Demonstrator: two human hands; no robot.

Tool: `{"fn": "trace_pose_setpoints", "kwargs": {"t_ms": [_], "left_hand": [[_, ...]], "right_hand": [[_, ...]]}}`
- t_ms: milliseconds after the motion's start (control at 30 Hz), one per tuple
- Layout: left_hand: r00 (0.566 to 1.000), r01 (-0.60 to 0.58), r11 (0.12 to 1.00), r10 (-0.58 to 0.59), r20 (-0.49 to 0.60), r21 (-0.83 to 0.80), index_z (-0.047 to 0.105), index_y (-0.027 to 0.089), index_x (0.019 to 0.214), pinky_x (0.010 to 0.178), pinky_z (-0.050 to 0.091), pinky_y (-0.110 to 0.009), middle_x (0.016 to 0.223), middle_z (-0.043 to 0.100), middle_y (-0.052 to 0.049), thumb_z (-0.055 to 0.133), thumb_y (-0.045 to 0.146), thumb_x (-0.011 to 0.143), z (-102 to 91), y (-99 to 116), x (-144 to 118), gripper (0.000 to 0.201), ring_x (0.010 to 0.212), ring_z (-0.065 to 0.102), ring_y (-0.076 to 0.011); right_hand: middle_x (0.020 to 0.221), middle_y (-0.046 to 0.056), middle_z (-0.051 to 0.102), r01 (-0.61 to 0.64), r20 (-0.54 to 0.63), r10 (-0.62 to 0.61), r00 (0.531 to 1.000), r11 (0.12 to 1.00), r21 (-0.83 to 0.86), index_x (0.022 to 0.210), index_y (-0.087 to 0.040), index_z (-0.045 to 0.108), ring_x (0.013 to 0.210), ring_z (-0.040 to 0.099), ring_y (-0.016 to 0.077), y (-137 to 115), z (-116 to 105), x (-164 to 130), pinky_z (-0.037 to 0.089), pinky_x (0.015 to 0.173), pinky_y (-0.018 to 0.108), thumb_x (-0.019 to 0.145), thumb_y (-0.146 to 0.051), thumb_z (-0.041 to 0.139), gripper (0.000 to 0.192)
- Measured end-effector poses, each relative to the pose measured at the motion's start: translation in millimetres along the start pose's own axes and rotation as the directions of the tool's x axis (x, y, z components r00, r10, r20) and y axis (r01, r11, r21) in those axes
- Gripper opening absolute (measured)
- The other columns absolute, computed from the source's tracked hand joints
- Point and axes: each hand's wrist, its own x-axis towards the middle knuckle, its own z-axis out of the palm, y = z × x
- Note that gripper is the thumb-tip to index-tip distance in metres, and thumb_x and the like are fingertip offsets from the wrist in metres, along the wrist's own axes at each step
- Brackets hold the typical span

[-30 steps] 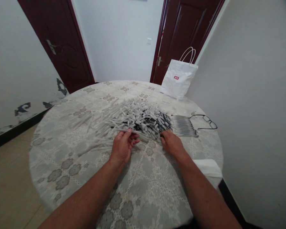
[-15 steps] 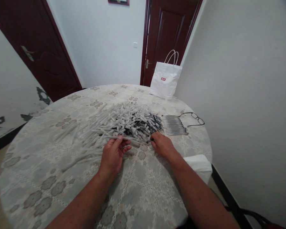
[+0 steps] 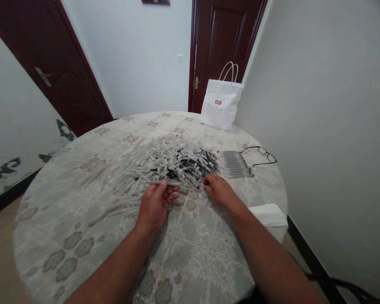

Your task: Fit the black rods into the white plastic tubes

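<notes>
The left grip [image 3: 155, 202] is pinching a pen barrel [image 3: 160, 183] while the right grip [image 3: 217, 191], fingers curled, is picking at the large unsorted pile [image 3: 174, 162]; a finished row [image 3: 234, 164] is lying at three o'clock.

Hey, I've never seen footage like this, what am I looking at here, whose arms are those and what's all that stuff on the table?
There is no machine here. The picture comes from a camera worn on a person's head, looking forward and down, so the two bare arms reaching in from the bottom are that person's own. They work at a round table covered with a flower-patterned cloth. In the middle lies a big heap of grey pen barrels mixed with small black parts. The left hand pinches one grey pen barrel at the heap's near edge. The right hand rests its fingertips at the black parts; whether it holds one is hidden. To the right lie a neat row of pens, a pair of glasses, a white paper bag and a folded white cloth.
</notes>
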Motion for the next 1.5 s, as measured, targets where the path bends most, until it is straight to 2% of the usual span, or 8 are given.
{"fn": "trace_pose_setpoints", "kwargs": {"t_ms": [200,300,433,633,833,933,1300,1500], "left_hand": [[0.999,0.02,1.0,-0.019,0.026,-0.021,0.057,0.017,0.09,0.066,0.061,-0.032,0.087,0.074,-0.005,0.077,0.032,0.082,-0.5,-3.5,-0.3,0.026,0.083,0.076,-0.0237],[0.999,0.016,0.999,-0.014,0.046,-0.038,0.055,0.018,0.092,0.07,0.062,-0.035,0.09,0.074,-0.005,0.075,0.034,0.083,0.8,-3.0,-1.7,0.027,0.087,0.076,-0.0255],[0.996,0.036,0.999,-0.032,0.084,-0.041,0.054,0.019,0.094,0.073,0.061,-0.035,0.089,0.074,-0.006,0.075,0.035,0.084,4.5,-0.6,-5.3,0.028,0.089,0.076,-0.0257],[0.984,0.065,0.998,-0.061,0.169,-0.016,0.055,0.019,0.097,0.08,0.06,-0.038,0.095,0.075,-0.008,0.074,0.033,0.085,6.5,-3.2,-9.7,0.027,0.088,0.075,-0.023],[0.978,0.083,0.996,-0.078,0.196,-0.021,0.055,0.018,0.099,0.081,0.06,-0.038,0.097,0.076,-0.01,0.075,0.032,0.084,6.7,-5.5,-11.9,0.028,0.089,0.075,-0.0232],[0.977,0.078,0.997,-0.07,0.199,-0.031,0.054,0.018,0.101,0.082,0.059,-0.038,0.097,0.076,-0.01,0.075,0.031,0.085,8.4,-3.6,-13.2,0.03,0.089,0.075,-0.0232],[0.973,0.064,0.998,-0.058,0.222,-0.02,0.053,0.018,0.1,0.083,0.059,-0.039,0.1,0.075,-0.008,0.074,0.033,0.086,9.0,-2.4,-15.1,0.03,0.089,0.075,-0.0229],[0.98,0.049,0.999,-0.045,0.194,-0.018,0.056,0.018,0.098,0.081,0.06,-0.038,0.096,0.076,-0.006,0.079,0.036,0.081,9.5,-3.4,-14.1,0.033,0.084,0.075,-0.0214]], "right_hand": [[0.097,0.007,0.072,0.087,-0.08,-0.08,0.994,0.992,0.092,0.096,-0.019,0.071,0.093,0.064,0.0199,5.1,-1.5,3.5,0.044,0.085,0.029,0.092,-0.022,0.055,0.017],[0.088,0.004,0.071,0.081,-0.174,-0.04,0.984,0.967,0.241,0.096,-0.02,0.068,0.082,0.064,0.0191,-6.5,-9.0,0.0,0.045,0.077,0.028,0.095,-0.03,0.054,0.018],[0.08,0.001,0.07,0.082,-0.165,-0.004,0.986,0.88,0.468,0.101,-0.022,0.07,0.072,0.063,0.0172,-32.5,-17.9,-12.6,0.046,0.069,0.027,0.096,-0.038,0.055,0.022],[0.101,0.005,0.071,0.29,-0.2,-0.218,0.955,0.823,0.488,0.114,-0.024,0.072,0.093,0.066,0.0186,-57.9,-18.6,-24.6,0.049,0.085,0.03,0.099,-0.031,0.05,0.028],[0.084,0.001,0.07,0.112,-0.108,-0.05,0.993,0.7,0.706,0.106,-0.021,0.066,0.071,0.064,0.0153,-59.2,-9.8,-25.6,0.05,0.064,0.026,0.09,-0.033,0.064,0.02],[0.077,0.0,0.067,0.098,-0.111,-0.025,0.994,0.681,0.726,0.094,-0.02,0.066,0.067,0.061,0.0141,-59.2,-9.0,-25.7,0.048,0.063,0.025,0.088,-0.033,0.067,0.014],[0.079,0.0,0.068,0.104,-0.125,-0.016,0.992,0.657,0.746,0.098,-0.021,0.067,0.068,0.06,0.0145,-57.7,-3.6,-24.9,0.047,0.062,0.025,0.087,-0.032,0.067,0.016],[0.084,0.001,0.069,0.166,-0.181,-0.058,0.982,0.729,0.664,0.096,-0.021,0.069,0.073,0.062,0.0154,-58.5,-5.4,-26.1,0.048,0.068,0.026,0.088,-0.03,0.067,0.013]]}}
